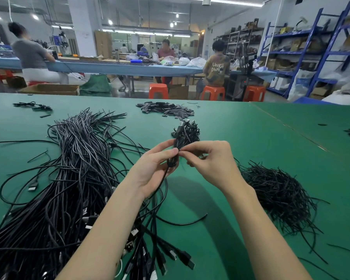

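Item: cable [177, 140], black, folded into a short hank, plug end up.
Location: held above desk [251, 142], between both hands, in front of a small heap of bundles [191, 132].
Left hand [152, 168]: curled round the lower folds, thumb on top.
Right hand [208, 162]: thumb and forefinger pinching the hank's waist; whether a tie is held, cannot tell.
Handling: judged light, limp, springy; likely to uncoil if loosed; not fragile.
Grip point: mid-hank, plugs left free.
Nearby: loose cables [75, 158] left, ties [277, 190] right.
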`<control>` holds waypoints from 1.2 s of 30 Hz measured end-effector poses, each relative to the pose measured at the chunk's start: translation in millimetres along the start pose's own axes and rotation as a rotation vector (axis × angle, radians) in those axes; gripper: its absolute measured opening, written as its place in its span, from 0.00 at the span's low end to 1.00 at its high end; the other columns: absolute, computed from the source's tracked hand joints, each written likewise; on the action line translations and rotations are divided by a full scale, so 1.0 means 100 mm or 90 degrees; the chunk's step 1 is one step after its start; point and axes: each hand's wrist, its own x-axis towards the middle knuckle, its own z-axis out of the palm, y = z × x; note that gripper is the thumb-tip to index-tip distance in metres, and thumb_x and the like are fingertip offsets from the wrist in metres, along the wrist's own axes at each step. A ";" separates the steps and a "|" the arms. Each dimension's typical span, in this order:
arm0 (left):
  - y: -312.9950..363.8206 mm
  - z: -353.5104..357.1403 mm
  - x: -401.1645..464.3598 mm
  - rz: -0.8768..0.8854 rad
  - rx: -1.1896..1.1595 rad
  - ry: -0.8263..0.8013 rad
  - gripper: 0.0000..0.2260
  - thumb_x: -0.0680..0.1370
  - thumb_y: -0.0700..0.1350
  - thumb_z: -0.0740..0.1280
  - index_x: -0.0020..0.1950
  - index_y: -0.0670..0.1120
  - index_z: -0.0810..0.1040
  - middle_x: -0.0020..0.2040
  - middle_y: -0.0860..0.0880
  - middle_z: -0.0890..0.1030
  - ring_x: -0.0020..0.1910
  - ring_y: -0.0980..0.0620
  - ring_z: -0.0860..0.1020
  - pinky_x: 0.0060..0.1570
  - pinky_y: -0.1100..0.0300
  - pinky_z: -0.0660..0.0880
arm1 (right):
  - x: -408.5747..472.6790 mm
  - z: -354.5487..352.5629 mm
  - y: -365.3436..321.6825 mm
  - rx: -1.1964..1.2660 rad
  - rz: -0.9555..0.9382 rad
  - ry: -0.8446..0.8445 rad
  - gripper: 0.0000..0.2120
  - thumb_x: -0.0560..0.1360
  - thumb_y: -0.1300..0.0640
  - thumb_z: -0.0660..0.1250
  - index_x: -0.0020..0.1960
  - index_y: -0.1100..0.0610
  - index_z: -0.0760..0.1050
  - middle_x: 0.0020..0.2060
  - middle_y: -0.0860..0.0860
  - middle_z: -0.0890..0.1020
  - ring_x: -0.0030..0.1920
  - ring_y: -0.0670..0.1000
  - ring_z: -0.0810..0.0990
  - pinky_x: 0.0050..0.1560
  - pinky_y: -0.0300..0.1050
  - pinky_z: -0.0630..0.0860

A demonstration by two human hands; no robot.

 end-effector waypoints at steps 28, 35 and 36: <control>-0.01 0.04 0.02 0.023 -0.005 -0.030 0.18 0.69 0.38 0.71 0.58 0.47 0.79 0.47 0.49 0.84 0.38 0.55 0.80 0.37 0.65 0.76 | 0.02 0.08 -0.02 0.763 0.627 -0.075 0.05 0.67 0.60 0.78 0.40 0.60 0.84 0.36 0.52 0.84 0.30 0.45 0.82 0.27 0.32 0.77; 0.02 -0.03 0.03 -0.075 -0.123 0.045 0.17 0.67 0.37 0.73 0.54 0.44 0.81 0.38 0.46 0.81 0.37 0.52 0.77 0.40 0.61 0.79 | -0.01 -0.04 0.14 -0.129 -0.084 -0.009 0.17 0.74 0.58 0.74 0.57 0.41 0.79 0.46 0.37 0.82 0.39 0.44 0.82 0.40 0.46 0.81; 0.02 -0.02 0.03 -0.082 -0.122 0.042 0.17 0.66 0.37 0.73 0.55 0.43 0.81 0.37 0.45 0.81 0.37 0.52 0.77 0.40 0.61 0.80 | -0.02 -0.06 0.14 -0.136 -0.109 -0.005 0.17 0.74 0.58 0.74 0.58 0.41 0.79 0.47 0.37 0.82 0.40 0.44 0.82 0.39 0.47 0.81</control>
